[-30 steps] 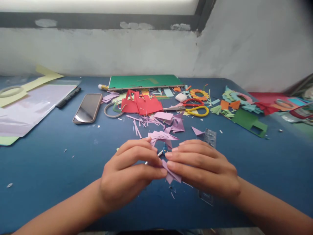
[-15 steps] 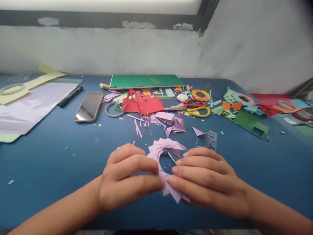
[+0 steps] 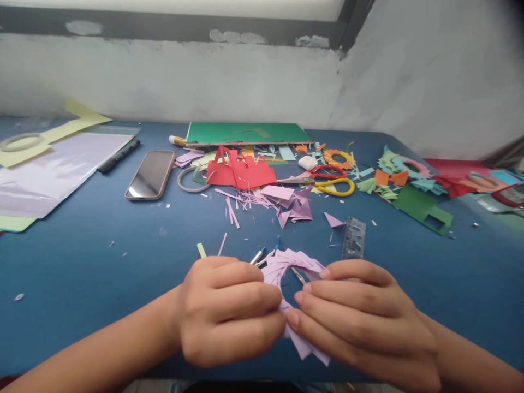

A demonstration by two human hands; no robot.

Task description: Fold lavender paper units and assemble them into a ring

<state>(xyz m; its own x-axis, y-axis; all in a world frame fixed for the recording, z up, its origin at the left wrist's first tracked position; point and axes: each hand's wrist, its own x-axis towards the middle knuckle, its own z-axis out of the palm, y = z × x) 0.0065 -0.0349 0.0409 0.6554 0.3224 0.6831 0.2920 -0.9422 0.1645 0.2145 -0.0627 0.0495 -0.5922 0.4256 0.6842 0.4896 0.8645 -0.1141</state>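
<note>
Between my hands is a folded purple paper ring, made of overlapping pointed pieces around a round hole. My left hand pinches its left side, with the fingers curled and the fingertips partly hidden. My right hand grips the right side, fingers bent along the paper. Just behind the ring, a compass-like metal tool with a blue part lies on the table, mostly covered. A clear stencil ruler lies beyond my right hand. Folded purple paper pieces lie farther back.
Scissors with red and yellow handles lie beside red cut paper. A phone, a black marker and a tape roll are left. A green board lies near the wall; paper rings sit right.
Both hands and the purple ring have moved slightly nearer to me and to the right. My left fingers have curled in more tightly. More of the metal tool behind the ring now shows.
</note>
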